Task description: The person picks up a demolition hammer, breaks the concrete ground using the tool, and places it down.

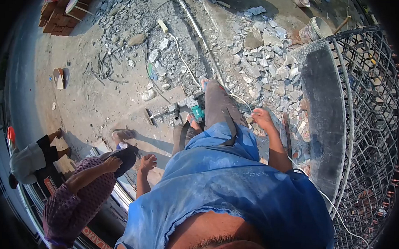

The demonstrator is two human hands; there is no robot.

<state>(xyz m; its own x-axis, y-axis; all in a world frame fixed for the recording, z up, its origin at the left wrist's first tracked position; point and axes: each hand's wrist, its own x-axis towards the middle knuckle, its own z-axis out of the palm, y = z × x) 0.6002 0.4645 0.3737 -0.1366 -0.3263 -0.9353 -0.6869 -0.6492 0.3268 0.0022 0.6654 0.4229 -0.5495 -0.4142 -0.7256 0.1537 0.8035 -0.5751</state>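
Note:
My left hand point(148, 163) hangs beside the blue shirt, fingers loosely bent and apart, with nothing visible in it. Out to the other side is my right hand point(263, 119), its fingers half bent and apart. A white cable point(241, 101) runs up to its fingertips; no clear grip on the cable shows. Near my sandalled feet, a green and grey power tool point(195, 110) lies on the dusty ground with its long metal end pointing left. Neither hand touches it.
Broken rubble point(269, 61) covers the ground ahead. On the right stand a dark slab point(322, 112) and metal lattice point(368, 132). A bucket point(316, 30) is at upper right, stacked bricks point(61, 16) upper left. Two other people, one in a patterned top point(88, 182), are at left.

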